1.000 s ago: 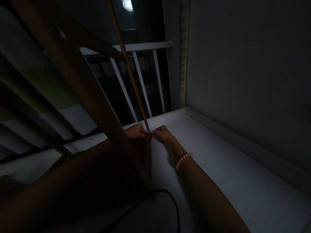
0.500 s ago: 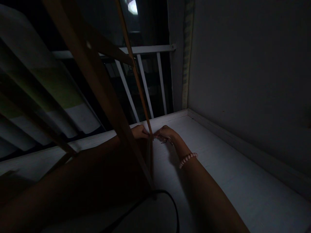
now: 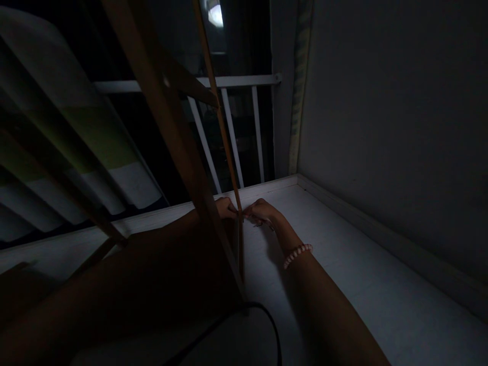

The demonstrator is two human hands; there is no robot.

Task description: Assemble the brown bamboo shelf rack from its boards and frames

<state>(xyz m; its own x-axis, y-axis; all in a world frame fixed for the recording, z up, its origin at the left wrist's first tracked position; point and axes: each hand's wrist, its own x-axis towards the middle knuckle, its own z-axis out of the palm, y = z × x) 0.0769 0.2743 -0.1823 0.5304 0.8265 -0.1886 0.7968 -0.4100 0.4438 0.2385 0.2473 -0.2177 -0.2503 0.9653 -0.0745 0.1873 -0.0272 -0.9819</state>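
A brown wooden frame of slanting bars fills the left and middle of the dim view. My left hand reaches behind its thick front bar and is closed at the low part of the thin far post. From the other side my right hand meets the same spot, thumb and forefinger pinched together against the post and the other fingers curled. Whatever small part may sit between those fingertips is too dark to make out. A beaded bracelet circles my right wrist.
White ledge lies under the frame, bounded by a plain wall on the right. Behind stand white window bars and dark glass. A striped curtain hangs at left. A black cord loops at the bottom.
The whole view has shifted slightly, so the frame and bars sit a bit further right. Both hands stay at the same spot on the thin post.
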